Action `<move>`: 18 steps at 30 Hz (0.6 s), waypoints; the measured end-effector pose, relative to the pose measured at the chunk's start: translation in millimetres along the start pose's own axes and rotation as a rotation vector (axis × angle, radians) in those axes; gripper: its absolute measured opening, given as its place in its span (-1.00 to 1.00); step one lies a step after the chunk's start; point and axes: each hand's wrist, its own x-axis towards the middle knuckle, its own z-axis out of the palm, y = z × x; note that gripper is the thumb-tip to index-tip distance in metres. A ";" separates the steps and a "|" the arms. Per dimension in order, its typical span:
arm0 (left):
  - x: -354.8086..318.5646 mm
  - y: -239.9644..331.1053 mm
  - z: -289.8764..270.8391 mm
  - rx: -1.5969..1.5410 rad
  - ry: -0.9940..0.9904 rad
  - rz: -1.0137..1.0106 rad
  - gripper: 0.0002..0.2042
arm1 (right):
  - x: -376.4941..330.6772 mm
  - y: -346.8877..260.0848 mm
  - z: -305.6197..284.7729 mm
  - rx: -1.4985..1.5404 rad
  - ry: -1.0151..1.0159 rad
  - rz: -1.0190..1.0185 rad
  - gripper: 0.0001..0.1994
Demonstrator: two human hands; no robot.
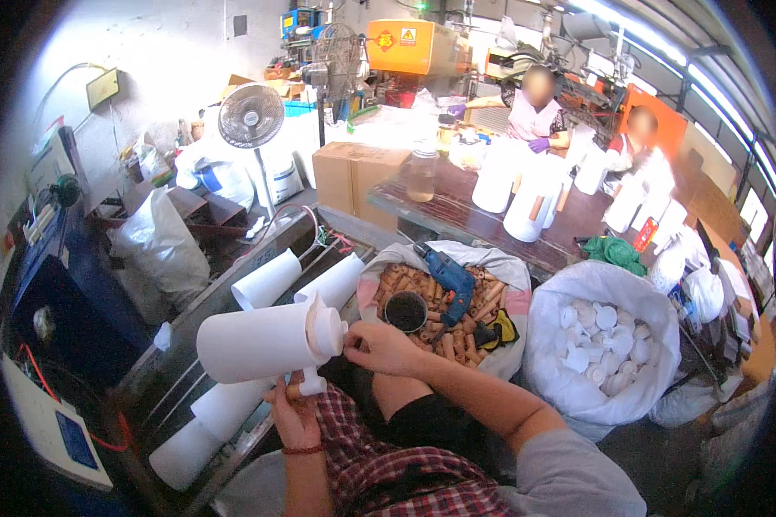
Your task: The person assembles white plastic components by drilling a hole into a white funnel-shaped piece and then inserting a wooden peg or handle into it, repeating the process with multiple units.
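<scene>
A white jug lies on its side in the air above the rack, its lidded end toward my right. My left hand is closed around its handle, which shows a white bracket and a brown grip piece. The white lid is fitted at the jug's end, with a small knob sticking out. My right hand is beside that knob, thumb and fingers pinched together; whatever they hold is hidden. Several white jug bodies, such as one white cylinder, lie on the rack beneath.
A sack of brown handle pieces holds a blue power drill and a dark cup. Right of it stands a white sack of white lids. Beyond, a brown table carries white jugs; two people sit there. A fan stands behind.
</scene>
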 end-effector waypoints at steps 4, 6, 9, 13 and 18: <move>5.3 -0.5 -10.6 -0.001 -0.054 0.007 -0.66 | -3.6 -17.1 -9.1 -0.137 0.104 -0.068 -0.60; 3.9 -1.0 -13.6 0.045 -0.044 -0.028 -0.66 | -3.4 -9.3 -10.5 -0.266 0.260 -0.227 -0.43; 2.4 -8.6 -7.0 -0.010 -0.028 -0.038 -0.67 | -11.2 -9.6 -11.2 -0.106 -0.103 0.043 -0.19; 11.6 -17.2 -11.4 0.000 -0.099 0.025 -0.72 | -15.5 -34.7 -17.4 0.285 -0.245 0.283 -0.08; 3.5 -15.8 -12.2 0.026 -0.082 0.052 -0.81 | -9.5 -37.6 -15.1 0.293 -0.120 0.101 -0.21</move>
